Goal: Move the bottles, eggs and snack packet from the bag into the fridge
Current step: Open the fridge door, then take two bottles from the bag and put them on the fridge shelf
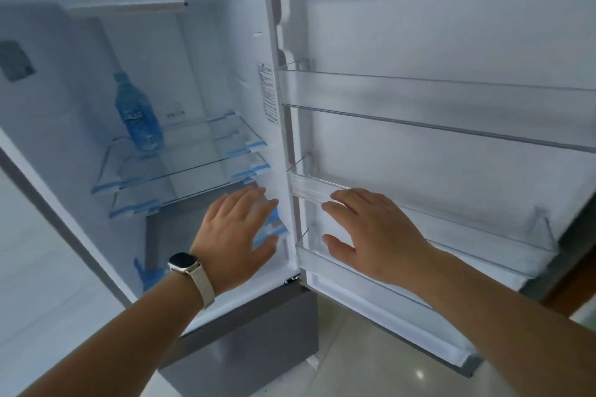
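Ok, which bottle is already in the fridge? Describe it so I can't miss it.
Look inside the open fridge, on the top glass shelf. The bottle stands upright toward the back left: clear blue plastic, blue cap and label. It is the only item on any shelf.

No legible text anywhere. Bottle on upper fridge shelf: blue label w/ white lettering, too blurred to read. White info sticker on fridge's inner right wall: rows of fine print, too small to make out. Small markings on back wall: unreadable. Grey panel on left inner wall: no chars discernible. Watch face dark, no digits.
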The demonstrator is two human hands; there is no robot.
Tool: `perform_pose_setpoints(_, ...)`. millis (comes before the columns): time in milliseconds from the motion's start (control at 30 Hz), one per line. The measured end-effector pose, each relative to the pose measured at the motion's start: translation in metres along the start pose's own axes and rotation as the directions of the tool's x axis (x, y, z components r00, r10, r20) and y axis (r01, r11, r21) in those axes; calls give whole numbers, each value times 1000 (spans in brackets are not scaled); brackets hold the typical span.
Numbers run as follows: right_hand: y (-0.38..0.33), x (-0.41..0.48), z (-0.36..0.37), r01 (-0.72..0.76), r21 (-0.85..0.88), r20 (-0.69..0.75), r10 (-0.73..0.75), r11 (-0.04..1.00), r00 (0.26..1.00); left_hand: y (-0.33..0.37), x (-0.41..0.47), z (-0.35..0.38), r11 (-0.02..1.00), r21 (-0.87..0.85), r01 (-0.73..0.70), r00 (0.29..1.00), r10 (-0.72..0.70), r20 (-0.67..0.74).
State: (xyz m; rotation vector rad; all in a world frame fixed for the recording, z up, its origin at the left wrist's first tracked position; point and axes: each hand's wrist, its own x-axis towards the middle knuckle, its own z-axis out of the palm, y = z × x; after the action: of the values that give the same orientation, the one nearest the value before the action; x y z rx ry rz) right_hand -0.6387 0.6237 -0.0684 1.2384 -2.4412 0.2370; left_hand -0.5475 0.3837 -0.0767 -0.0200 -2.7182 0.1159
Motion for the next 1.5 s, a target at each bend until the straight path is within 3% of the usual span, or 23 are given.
perform_pose_setpoints(567, -131, 182, 84, 222, 44, 38, -224, 974, 974, -216, -48, 17, 987, 22, 157, 987, -155, -43)
perform_pose_setpoints(1000, -243, 243, 125, 457, 203, 32, -472, 866, 881, -284, -138, -2, 924, 166, 343, 938, -347, -10)
perform_pose_setpoints(1233, -307, 266, 155, 662, 299, -11, -691, 688, 723, -297, -201, -10, 796, 222, 563, 816, -578, 4)
perform_pose_setpoints(1500, -373, 282, 179, 811, 394, -91, -860, 432, 502, -273, -263, -38, 544, 335, 769, 581, -814, -11)
